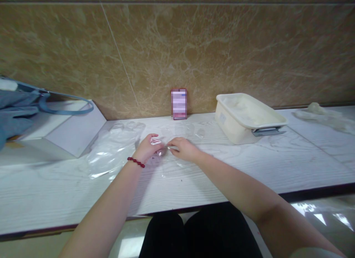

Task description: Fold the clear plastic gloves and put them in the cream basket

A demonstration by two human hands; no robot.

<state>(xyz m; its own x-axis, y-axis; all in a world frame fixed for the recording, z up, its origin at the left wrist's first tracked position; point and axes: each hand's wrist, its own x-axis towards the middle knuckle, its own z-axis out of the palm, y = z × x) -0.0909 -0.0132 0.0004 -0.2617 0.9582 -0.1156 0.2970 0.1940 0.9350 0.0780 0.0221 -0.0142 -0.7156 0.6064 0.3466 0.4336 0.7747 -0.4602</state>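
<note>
My left hand, with a dark red bead bracelet at the wrist, is closed around a crumpled piece of clear plastic. Opposite it, my right hand has thumb and fingers pinched together at the right end of the same plastic. The fingertips of both hands are close together. Thin, see-through plastic also lies flat on the table beneath them, its outline hard to make out. To the left of my left hand, shiny clear plastic bags are spread out.
A phone leans upright against the brown marble wall. Right of it stands a cream plastic bin with a grey latch. A white box and a blue strapped bag are at left. Crumpled plastic lies far right.
</note>
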